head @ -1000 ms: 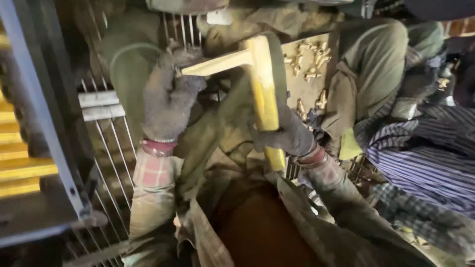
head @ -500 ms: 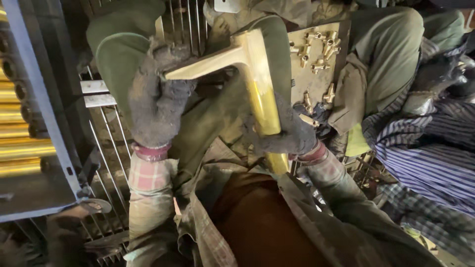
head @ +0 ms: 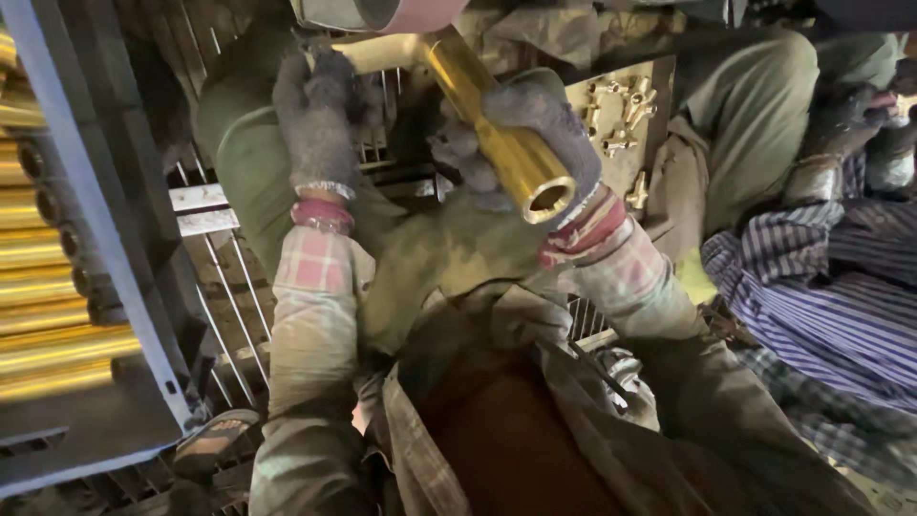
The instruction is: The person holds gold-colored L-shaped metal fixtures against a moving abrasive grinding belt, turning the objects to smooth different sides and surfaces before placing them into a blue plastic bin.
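Near the top centre of the frame, my gloved right hand (head: 535, 143) is wrapped tight around a brass tube (head: 497, 143), its open round end pointing toward me. My gloved left hand (head: 320, 124), further left, is closed on the pale other arm of that same bent piece, up by a grinding wheel (head: 382, 11) at the frame's top edge. Small brass fittings (head: 621, 115) lie on a board to the right. Stacked brass tubes (head: 57, 315) fill a grey rack (head: 105, 248) at the left edge.
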